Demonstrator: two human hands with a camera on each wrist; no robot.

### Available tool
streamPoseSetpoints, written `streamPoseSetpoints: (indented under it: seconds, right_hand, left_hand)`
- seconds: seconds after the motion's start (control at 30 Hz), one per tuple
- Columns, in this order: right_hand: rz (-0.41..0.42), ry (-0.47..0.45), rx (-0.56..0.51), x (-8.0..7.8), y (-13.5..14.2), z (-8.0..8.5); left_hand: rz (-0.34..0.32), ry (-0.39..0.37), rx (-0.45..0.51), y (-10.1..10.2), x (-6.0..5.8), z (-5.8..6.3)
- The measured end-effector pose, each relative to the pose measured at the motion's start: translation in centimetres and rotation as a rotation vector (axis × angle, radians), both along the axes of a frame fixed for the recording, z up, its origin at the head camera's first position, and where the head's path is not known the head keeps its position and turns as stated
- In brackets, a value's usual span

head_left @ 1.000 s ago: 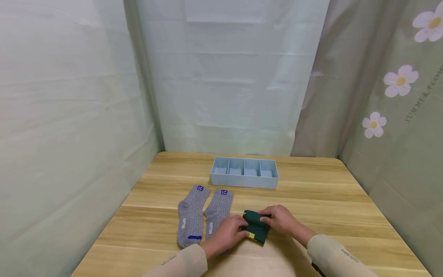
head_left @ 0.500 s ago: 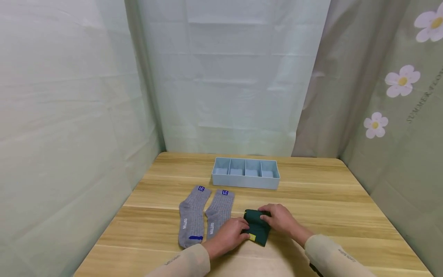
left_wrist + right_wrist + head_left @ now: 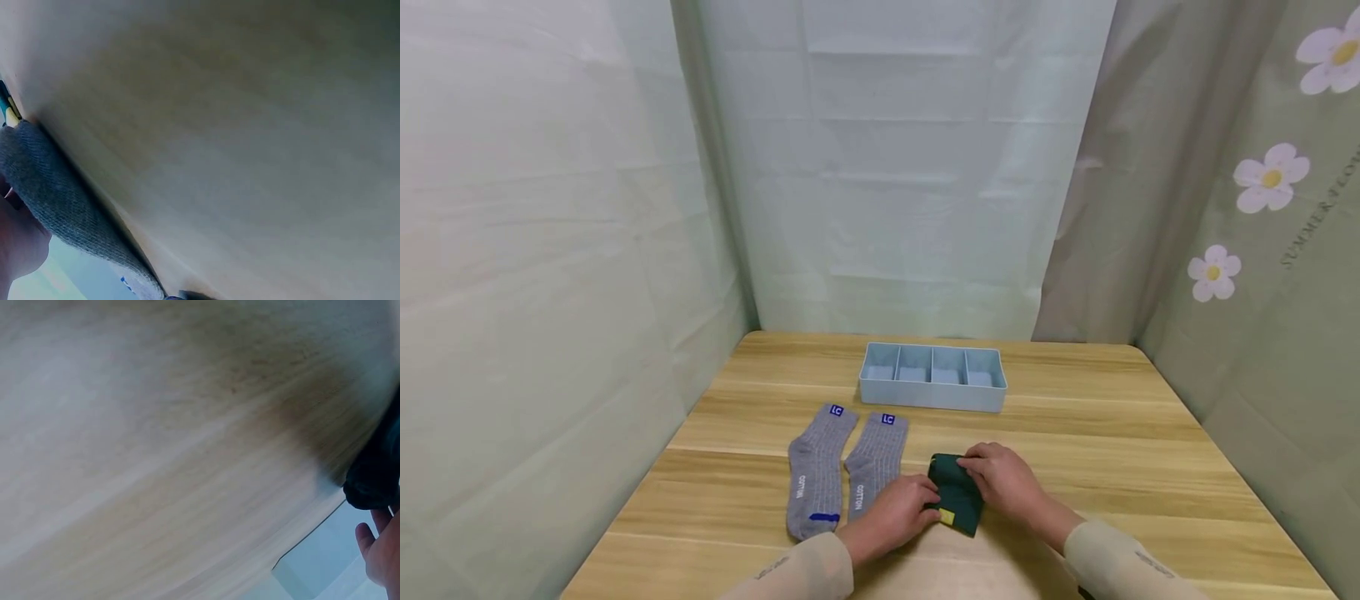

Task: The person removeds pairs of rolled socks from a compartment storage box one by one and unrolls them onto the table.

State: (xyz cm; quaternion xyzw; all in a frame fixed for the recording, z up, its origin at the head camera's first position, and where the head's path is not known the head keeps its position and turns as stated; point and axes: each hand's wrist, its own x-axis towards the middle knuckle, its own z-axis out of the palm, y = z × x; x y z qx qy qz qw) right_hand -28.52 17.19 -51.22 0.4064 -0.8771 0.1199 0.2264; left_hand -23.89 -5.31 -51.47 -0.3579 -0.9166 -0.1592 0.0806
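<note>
A dark green folded sock (image 3: 957, 497) with a yellow patch lies on the table, front of centre. My left hand (image 3: 891, 515) holds its left edge, thumb beside the yellow patch. From the other side my right hand (image 3: 1006, 482) grips the upper right edge with its fingertips; the thumb is mostly hidden. Two grey socks lie flat to the left: the outer grey sock (image 3: 816, 475) is in full view, while my left hand covers the toe of the inner grey sock (image 3: 878, 454). In the right wrist view, fingers (image 3: 380, 520) touch the dark sock (image 3: 372, 481).
Behind the socks stands a light blue organizer box (image 3: 932, 394) with several compartments in a row. The wooden table (image 3: 1112, 433) has curtains (image 3: 887, 208) at its back and both sides.
My right fingers have drawn together on the green sock's upper right edge, and the thumb has slipped from sight. The left hand, grey socks and box stay nearly in place.
</note>
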Motion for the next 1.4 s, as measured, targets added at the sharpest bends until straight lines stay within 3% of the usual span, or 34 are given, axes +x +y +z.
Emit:
streamPoseSetpoints:
  seconds: [0.3,0.5,0.73,1.07,1.23,1.4]
  right_hand:
    - [0.031,-0.099,0.057,0.9,0.7,0.0]
    - [0.024,-0.153,0.052,1.0,0.5,-0.1]
    - [-0.031,-0.279,-0.012,0.5,0.2,0.1]
    - [-0.095,-0.473,-0.162,-0.4,-0.3,0.8]
    - [-0.183,-0.575,-0.23,-0.7,-0.6,1.0]
    - [-0.275,-0.592,-0.251,-1.0,-1.1,0.9]
  left_hand:
    - [-0.01,-0.079,-0.048,-0.2,0.7,0.4]
    - [-0.01,-0.099,-0.016,-0.3,0.9,0.4]
    - [0.012,-0.115,-0.022,-0.3,0.9,0.3]
    - [-0.042,-0.091,0.026,-0.5,0.2,0.0]
    - [-0.033,-0.112,0.006,-0.5,0.1,0.2]
    - [-0.003,-0.151,0.009,-0.4,0.0,0.2]
